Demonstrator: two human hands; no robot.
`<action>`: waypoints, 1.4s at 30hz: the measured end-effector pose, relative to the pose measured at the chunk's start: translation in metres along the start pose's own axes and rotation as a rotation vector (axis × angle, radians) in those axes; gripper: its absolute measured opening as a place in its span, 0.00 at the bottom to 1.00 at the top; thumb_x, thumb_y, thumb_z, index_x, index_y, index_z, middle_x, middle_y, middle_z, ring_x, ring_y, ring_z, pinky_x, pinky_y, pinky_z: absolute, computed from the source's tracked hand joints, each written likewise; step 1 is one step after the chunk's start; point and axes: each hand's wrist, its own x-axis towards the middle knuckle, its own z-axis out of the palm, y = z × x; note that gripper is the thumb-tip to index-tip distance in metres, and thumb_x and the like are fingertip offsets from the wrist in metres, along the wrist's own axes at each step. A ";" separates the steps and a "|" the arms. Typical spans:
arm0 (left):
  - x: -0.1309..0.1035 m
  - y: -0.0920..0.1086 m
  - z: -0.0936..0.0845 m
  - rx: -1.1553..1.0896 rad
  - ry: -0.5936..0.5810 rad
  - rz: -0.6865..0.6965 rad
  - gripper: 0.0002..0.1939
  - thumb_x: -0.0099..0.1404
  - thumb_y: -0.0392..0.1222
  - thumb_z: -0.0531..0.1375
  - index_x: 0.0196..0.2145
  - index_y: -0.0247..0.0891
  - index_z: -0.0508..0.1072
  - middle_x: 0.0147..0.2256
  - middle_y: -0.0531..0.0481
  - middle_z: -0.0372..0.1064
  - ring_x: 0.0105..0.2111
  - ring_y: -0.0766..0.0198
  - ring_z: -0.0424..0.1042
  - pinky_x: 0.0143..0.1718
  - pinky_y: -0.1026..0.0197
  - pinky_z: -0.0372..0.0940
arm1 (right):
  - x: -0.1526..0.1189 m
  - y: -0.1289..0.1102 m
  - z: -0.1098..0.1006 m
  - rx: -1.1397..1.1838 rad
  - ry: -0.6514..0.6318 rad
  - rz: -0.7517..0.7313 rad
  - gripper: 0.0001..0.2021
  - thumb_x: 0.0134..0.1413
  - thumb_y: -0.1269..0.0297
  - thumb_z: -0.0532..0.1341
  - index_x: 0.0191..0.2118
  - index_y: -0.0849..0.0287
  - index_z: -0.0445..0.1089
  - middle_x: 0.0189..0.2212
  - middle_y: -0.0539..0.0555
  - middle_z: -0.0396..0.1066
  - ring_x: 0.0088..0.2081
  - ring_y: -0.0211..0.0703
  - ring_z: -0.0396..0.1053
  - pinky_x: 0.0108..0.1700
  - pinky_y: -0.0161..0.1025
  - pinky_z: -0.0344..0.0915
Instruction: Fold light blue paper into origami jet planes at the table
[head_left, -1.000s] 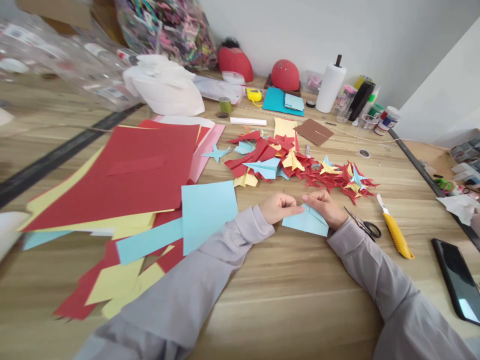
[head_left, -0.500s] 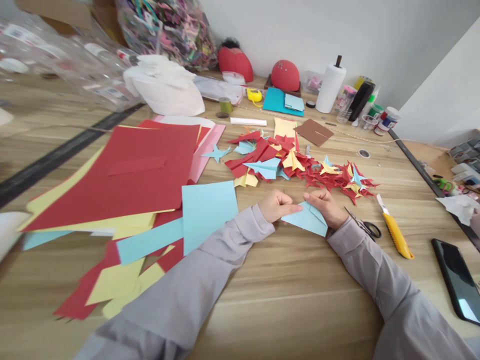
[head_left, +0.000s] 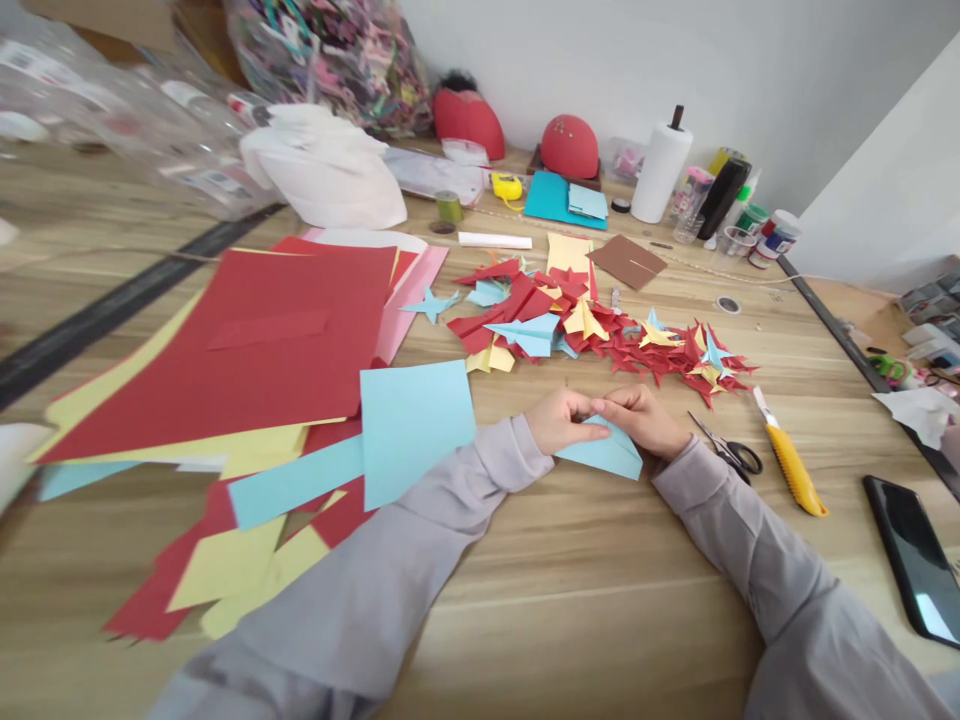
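A folded piece of light blue paper [head_left: 604, 455] is held between my two hands, low over the wooden table. My left hand [head_left: 561, 421] pinches its left part, thumb along the upper face. Across its top edge, my right hand [head_left: 646, 419] closes on the paper, the fingertips of both hands meeting. The upper part of the paper is hidden by my fingers. A square light blue sheet [head_left: 416, 430] lies left of my left hand. Just beyond both hands is a pile of folded red, yellow and blue paper pieces [head_left: 517, 300], some shaped like stars.
Black scissors [head_left: 731, 450] and a yellow utility knife [head_left: 791, 465] lie right of my right hand, with a phone [head_left: 916, 555] farther right. Large red sheets [head_left: 300, 350] are stacked at left over coloured strips. A white roll [head_left: 661, 175] and small jars stand at the back.
My hands have come closer together until the fingertips meet. The folded blue paper has shifted slightly left and more of it is covered by my fingers.
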 end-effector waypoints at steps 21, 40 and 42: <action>0.001 0.012 -0.006 -0.144 -0.065 -0.147 0.12 0.41 0.43 0.66 0.17 0.31 0.69 0.16 0.57 0.58 0.18 0.74 0.54 0.18 0.68 0.47 | -0.001 -0.003 -0.001 0.061 -0.103 0.137 0.22 0.50 0.47 0.59 0.20 0.64 0.64 0.14 0.43 0.53 0.18 0.27 0.45 0.18 0.30 0.44; 0.000 0.008 -0.005 0.015 0.090 -0.016 0.18 0.47 0.51 0.63 0.16 0.34 0.64 0.14 0.59 0.49 0.17 0.74 0.50 0.18 0.67 0.43 | -0.002 -0.002 -0.002 0.089 -0.014 0.186 0.21 0.44 0.46 0.63 0.24 0.64 0.68 0.17 0.46 0.62 0.18 0.28 0.54 0.19 0.29 0.50; 0.000 0.009 -0.005 0.004 0.105 -0.027 0.18 0.46 0.50 0.64 0.15 0.34 0.62 0.14 0.59 0.50 0.17 0.74 0.50 0.18 0.67 0.43 | -0.002 -0.001 -0.002 0.102 0.004 0.185 0.22 0.44 0.46 0.62 0.24 0.64 0.68 0.16 0.45 0.61 0.18 0.28 0.53 0.19 0.29 0.50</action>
